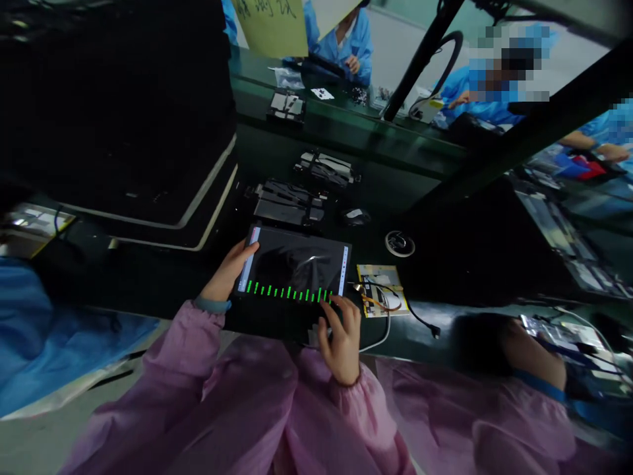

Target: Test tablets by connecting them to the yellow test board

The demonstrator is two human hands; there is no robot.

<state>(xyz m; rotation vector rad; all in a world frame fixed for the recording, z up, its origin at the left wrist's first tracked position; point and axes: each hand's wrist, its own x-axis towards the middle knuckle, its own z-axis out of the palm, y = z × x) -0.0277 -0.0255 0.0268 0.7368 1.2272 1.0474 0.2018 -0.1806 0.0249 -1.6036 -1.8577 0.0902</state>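
Note:
A tablet (297, 260) with a lit dark screen lies tilted in front of me, a row of green bars along its lower edge and pale strips down both sides. My left hand (230, 269) grips its left edge, the thumb resting over the frame. At the lower right corner, my right hand (342, 333) has its fingers apart, with fingertips at or just above the glass; contact is hard to tell. Right of the tablet is a yellow-edged circuit board (382, 290) with cables. A black cable (420, 320) ends in a plug on the table.
Dark stacked trays (133, 119) stand at the left. Behind the tablet lie several flat device parts (289, 201) and a small plastic-wrapped item (355, 216). A round white-rimmed disc (399, 243) sits farther right. Co-workers in blue and pink clothing work around; a dark post (420, 59) rises beyond.

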